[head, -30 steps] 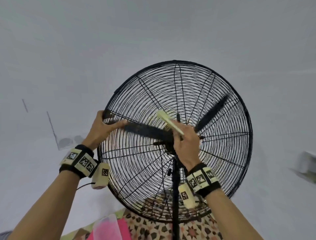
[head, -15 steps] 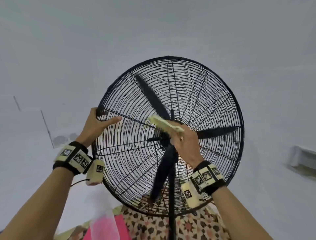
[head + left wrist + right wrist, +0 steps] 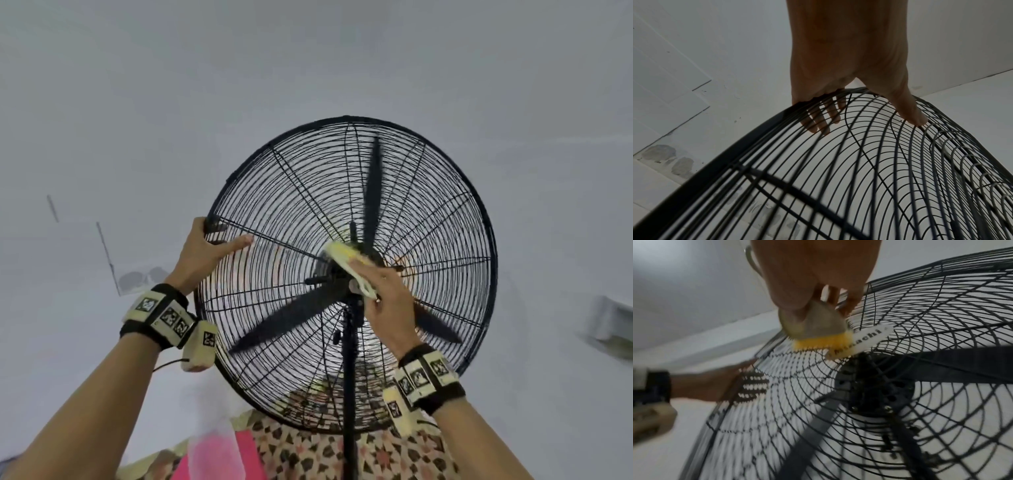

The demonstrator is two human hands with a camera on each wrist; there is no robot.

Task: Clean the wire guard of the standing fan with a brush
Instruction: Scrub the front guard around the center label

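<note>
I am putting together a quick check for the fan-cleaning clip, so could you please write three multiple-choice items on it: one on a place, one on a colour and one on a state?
1. Where is the brush working?
A. near the hub of the wire guard
B. on the pole
C. at the guard's top rim

2. What colour are the brush's bristles?
A. black
B. yellow
C. blue

3. What is the left hand doing?
A. hanging free
B. holding a cloth
C. gripping the guard's rim

Answers:
1 A: the head view shows the right hand holding the brush beside the centre.
2 B: the right wrist view shows yellow bristles on the wires.
3 C: the left wrist view shows its fingers behind the rim and the thumb in front.
</note>
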